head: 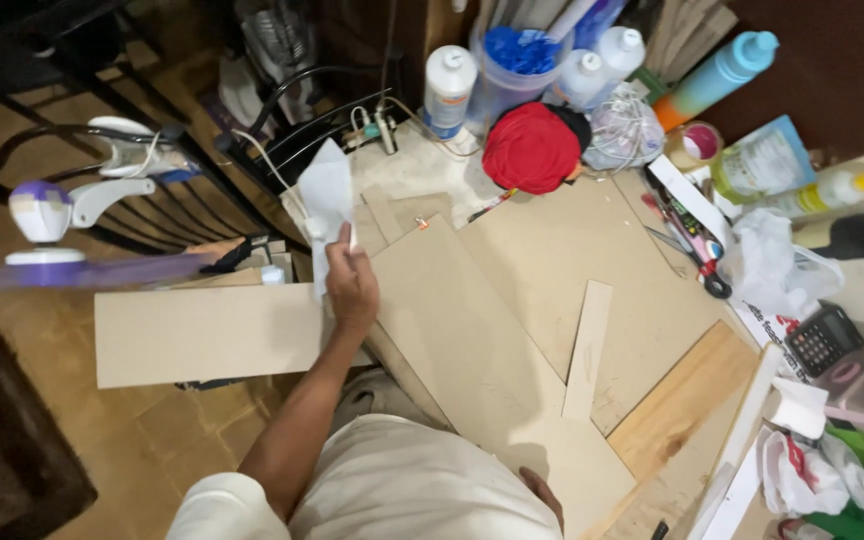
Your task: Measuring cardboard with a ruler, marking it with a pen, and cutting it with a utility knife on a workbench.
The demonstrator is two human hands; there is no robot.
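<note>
My left hand (pixel 352 285) is stretched out over the left edge of the work surface, holding up a white sheet of paper (pixel 326 200) by its lower edge. Below it lie overlapping tan fibreboard panels: a large one (pixel 472 350) runs diagonally across the middle, and a rectangular one (pixel 207 333) sticks out to the left over the floor. Only a small part of my right hand (pixel 544 492) shows at the bottom, by the near end of the large panel. My white shirt hides most of it, so its grip is unclear.
A narrow fibreboard strip (pixel 587 350) and a wood plank (pixel 682 400) lie to the right. A red cloth (pixel 532 148), white bottles (pixel 449 90), scissors (pixel 697 262), a calculator (pixel 824 340) and plastic bags (pixel 777 260) crowd the back and right. A black metal rack (pixel 152 200) stands at left.
</note>
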